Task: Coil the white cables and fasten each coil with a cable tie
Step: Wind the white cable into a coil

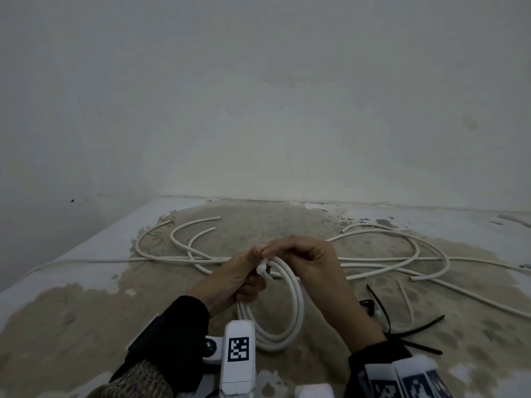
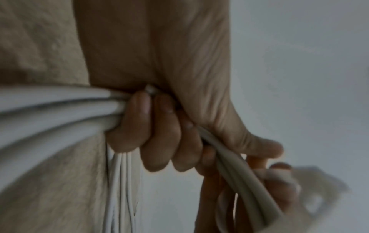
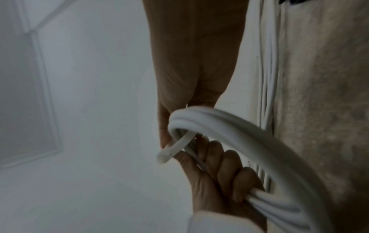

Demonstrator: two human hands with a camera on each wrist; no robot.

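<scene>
Against a bare grey wall, on a worktop (image 1: 86, 311) of peeling paint, a person's left hand (image 1: 232, 278) grips the top of a white coil (image 1: 287, 317) while the right hand (image 1: 309, 262) pinches it just beside, the loops hanging between both wrists. Loosened fingers could let the springy turns fan open before a black cable tie (image 1: 379, 307), lying near the right wrist, goes round. More loose cables (image 1: 388, 254) sprawl behind.

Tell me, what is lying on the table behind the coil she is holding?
Behind the coil loose white cables sprawl across the worn table. Both hands, left hand and right hand, cover where those cables cross.
</scene>
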